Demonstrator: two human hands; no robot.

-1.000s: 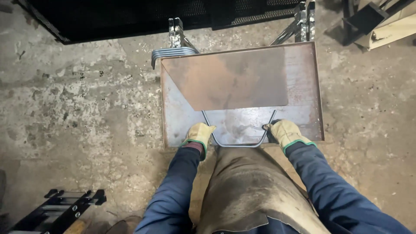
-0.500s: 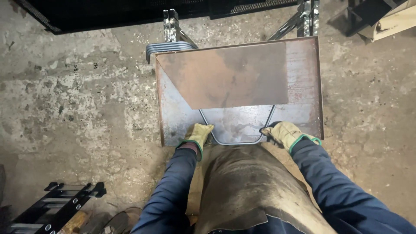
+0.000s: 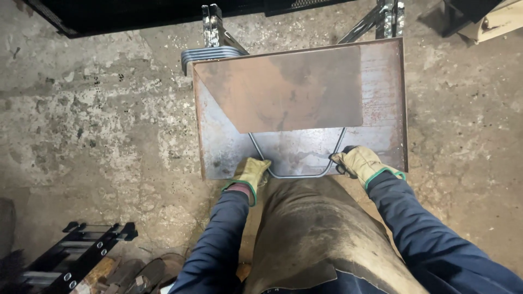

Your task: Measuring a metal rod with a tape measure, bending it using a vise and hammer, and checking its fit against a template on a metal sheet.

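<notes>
Both hands wear yellow work gloves with green cuffs. The left hand (image 3: 251,173) is closed on the near edge of a rusty steel plate (image 3: 376,103), just beside the left bend of a thin wire loop (image 3: 297,175) that lies on the plate. The right hand (image 3: 362,162) is closed at the loop's right bend, on the same near edge; whether it grips the wire or the plate I cannot tell. The loop runs between the two hands and its two legs go up under a second, browner sheet (image 3: 283,90) lying on the plate beyond the hands. A leather apron (image 3: 310,234) hangs below the hands. Beyond the sheet, a stack of flat bars (image 3: 210,54) shows at the plate's far left corner. Below and left of the left hand, a black frame (image 3: 76,253) lies on the concrete floor (image 3: 98,136).
</notes>
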